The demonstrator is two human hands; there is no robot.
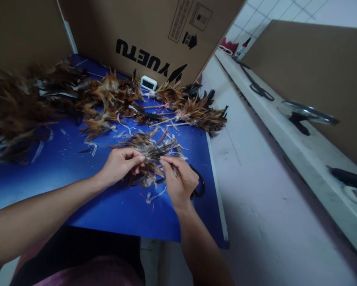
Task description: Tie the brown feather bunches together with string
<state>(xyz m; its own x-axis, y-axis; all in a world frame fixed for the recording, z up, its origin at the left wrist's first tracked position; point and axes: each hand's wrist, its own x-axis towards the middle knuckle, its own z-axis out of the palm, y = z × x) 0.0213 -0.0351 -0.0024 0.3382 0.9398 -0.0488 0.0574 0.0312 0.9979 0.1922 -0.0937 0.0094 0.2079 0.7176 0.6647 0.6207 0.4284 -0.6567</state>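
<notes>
Between my two hands, above the blue tabletop (112, 210), dark grey-brown feathers (156, 151) are pinched by their ends. My left hand (126, 161) is closed on them from the left, thumb against the fingers. From the right, my right hand (180, 178) pinches the feather tips, and a thin brown feather or stem also shows in its grip. A loose pile of brown feathers (148, 174) lies under and behind both hands. Partly hidden by my right hand are the black handles of scissors (200, 184).
Tied feather bundles (196, 113) on sticks lie at the back, beside a small white digital display (148, 83). More feathers (14, 107) heap at the left. A large cardboard box (148, 35) stands behind. Scissors (260, 90) rest on the ledge at right.
</notes>
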